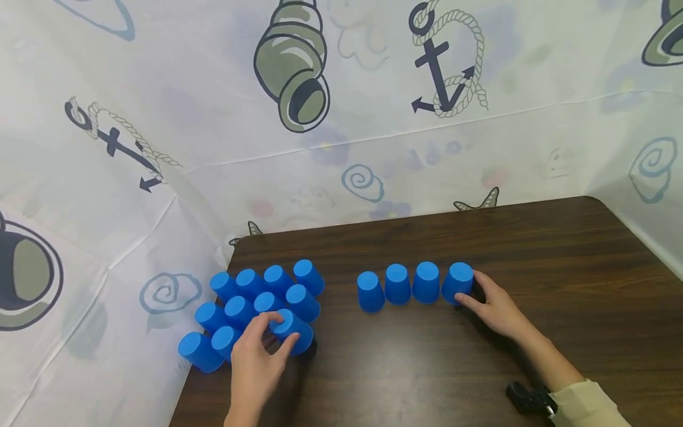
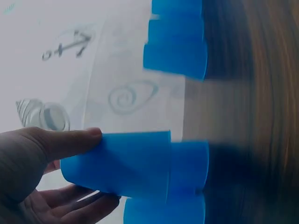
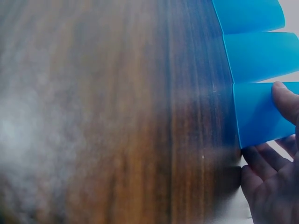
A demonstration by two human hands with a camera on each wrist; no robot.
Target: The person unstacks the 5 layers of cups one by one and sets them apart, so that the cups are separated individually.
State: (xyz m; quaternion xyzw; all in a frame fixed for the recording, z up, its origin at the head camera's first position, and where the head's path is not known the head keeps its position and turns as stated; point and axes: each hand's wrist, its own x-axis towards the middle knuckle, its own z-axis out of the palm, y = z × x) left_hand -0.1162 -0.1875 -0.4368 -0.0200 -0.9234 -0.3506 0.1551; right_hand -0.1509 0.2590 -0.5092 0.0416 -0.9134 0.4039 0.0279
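Observation:
My left hand pinches an upside-down blue cup between thumb and fingers. In the left wrist view the held cup has its rim raised off the table, higher than the rims of the cups beside it. Several more upturned blue cups stand in close rows around that hand, partly hidden by it. To the right, several blue cups stand in a line, and my right hand grips the rightmost cup. The right wrist view has this cup standing on the table, thumb on one side and fingers on the other.
The dark wood table ends at the left just past the grouped cups. A white printed sheet hangs behind and along the sides. By the right sleeve is a black strap or device.

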